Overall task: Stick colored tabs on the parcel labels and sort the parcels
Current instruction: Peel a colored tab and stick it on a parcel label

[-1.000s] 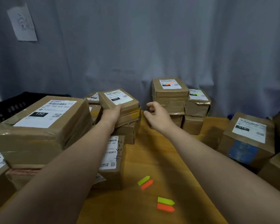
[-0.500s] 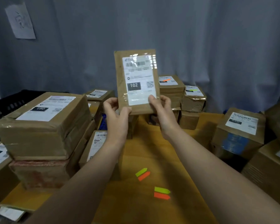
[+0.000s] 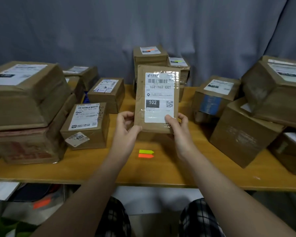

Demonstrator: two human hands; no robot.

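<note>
Both hands hold a flat brown parcel (image 3: 156, 100) upright above the wooden table (image 3: 161, 173); its white label reads 102. My left hand (image 3: 126, 127) grips its lower left corner, and my right hand (image 3: 177, 124) grips the lower right corner with the thumb on the label. A green tab (image 3: 146, 151) and an orange tab (image 3: 145, 156) lie on the table just below the parcel, between my wrists. A second pair of tabs seen before is hidden now.
Labelled cardboard parcels ring the work area: a big stack at left (image 3: 24, 103), two small boxes (image 3: 87, 125) (image 3: 107, 93) left of centre, a tagged stack at the back (image 3: 150, 55), and larger boxes at right (image 3: 243, 132). A grey curtain hangs behind.
I lifted the 102 parcel off the left-centre stack with both hands and brought it down and closer over the tabs. The camera has tilted down, showing the table's front edge.
</note>
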